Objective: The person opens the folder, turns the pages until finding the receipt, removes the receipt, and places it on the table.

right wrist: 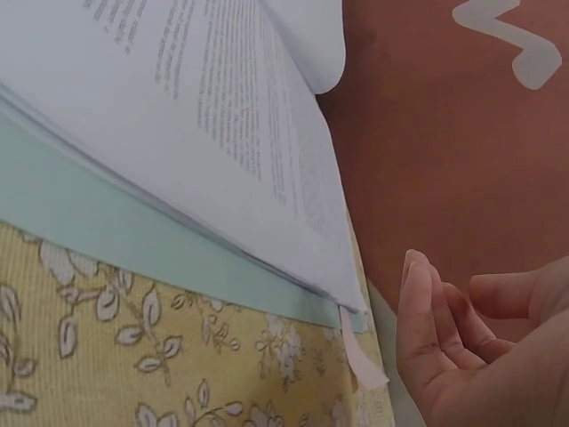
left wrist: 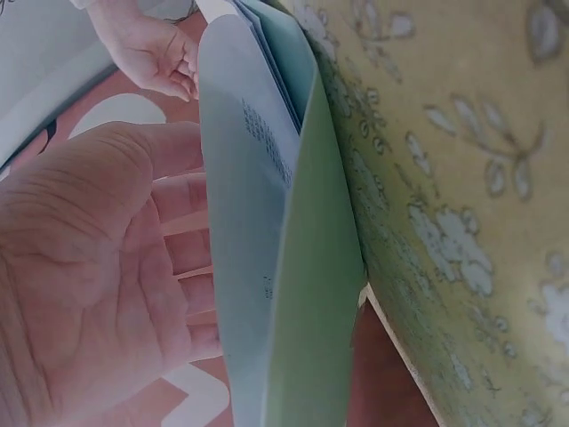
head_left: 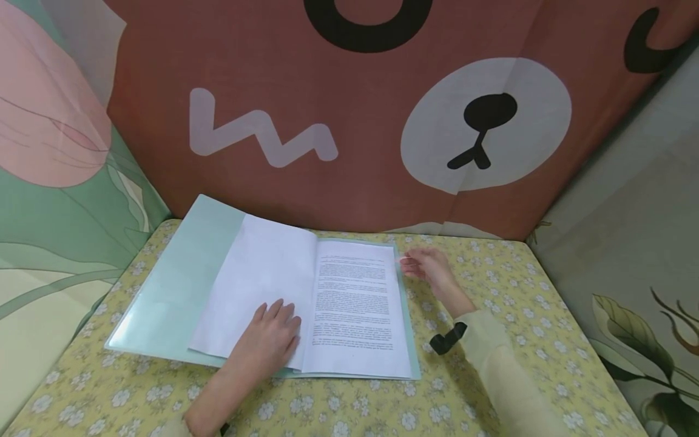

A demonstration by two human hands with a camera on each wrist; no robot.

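Observation:
A pale green folder (head_left: 169,285) lies spread on the table with white sheets inside. Its left-hand sheet (head_left: 259,261) looks blank, while the printed page (head_left: 352,297) on the right carries dense text. My left hand (head_left: 270,337) rests on the lower part of the blank sheet, near the fold, fingers extended. In the left wrist view the left hand's palm (left wrist: 98,258) shows beside the folder's edge. My right hand (head_left: 431,270) hovers off the upper right edge, fingers loosely bent. A small pink tab (right wrist: 360,360) sticks out from the page corner, apart from those fingers.
Yellow floral cloth (head_left: 491,285) covers the table. Behind it rises a reddish-brown cloth backdrop (head_left: 360,188) with a cartoon bear pattern, and printed side panels stand left and right. A black strap piece (head_left: 448,338) hangs at the right wrist.

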